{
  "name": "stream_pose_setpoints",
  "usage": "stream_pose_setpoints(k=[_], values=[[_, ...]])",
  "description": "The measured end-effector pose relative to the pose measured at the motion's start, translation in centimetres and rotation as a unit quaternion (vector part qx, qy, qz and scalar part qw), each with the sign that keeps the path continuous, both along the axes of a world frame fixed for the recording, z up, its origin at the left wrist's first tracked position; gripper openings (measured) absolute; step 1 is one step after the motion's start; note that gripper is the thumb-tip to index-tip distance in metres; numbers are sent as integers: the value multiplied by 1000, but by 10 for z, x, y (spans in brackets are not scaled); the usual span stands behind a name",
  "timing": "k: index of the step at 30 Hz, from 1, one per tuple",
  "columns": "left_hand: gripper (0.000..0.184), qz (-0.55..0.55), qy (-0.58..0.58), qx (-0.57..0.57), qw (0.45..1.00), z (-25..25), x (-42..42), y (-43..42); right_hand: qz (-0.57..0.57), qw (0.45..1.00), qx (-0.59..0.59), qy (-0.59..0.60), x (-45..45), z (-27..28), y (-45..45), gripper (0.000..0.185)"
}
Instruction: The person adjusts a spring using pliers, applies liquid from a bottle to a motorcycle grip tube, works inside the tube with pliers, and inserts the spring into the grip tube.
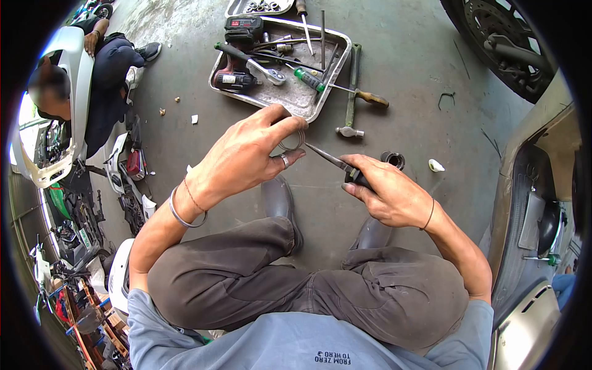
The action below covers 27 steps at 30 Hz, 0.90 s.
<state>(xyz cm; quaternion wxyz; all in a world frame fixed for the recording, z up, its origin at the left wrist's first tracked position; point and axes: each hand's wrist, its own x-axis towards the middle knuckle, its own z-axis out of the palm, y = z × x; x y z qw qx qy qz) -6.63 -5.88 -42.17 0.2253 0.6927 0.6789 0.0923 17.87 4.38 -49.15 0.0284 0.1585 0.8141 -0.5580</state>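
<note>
My left hand (253, 145) pinches a thin round metal ring (301, 139) between thumb and fingers, above the floor in front of my knees. My right hand (391, 191) is closed around a pair of needle-nose pliers (327, 156), mostly covered by the palm. Their slim tip points left and reaches close to the ring; whether it touches cannot be made out. Just beyond my right hand, a dark hollow cylindrical part (393, 160) lies on the floor.
Ahead, a metal tray (265, 92) holds a cordless impact wrench (235, 79), a ratchet (266, 72) and screwdrivers. A hammer (352, 92) lies beside it. A wheel (509, 43) stands at upper right. Another person (114, 68) sits at left with a white panel (71, 105).
</note>
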Motion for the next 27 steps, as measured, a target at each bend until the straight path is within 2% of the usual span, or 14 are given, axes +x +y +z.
stream_pose_setpoints(k=[17,20,27], values=[[43,-7,4,2,1000,0,4,1,-10,999,-36,-34,4,7,-4,46],[43,-8,1,-2,1000,0,5,0,-17,1000,-10,9,5,-1,-7,42],[43,-3,-5,-17,1000,1,6,0,-9,1000,-13,-18,4,3,-6,40]])
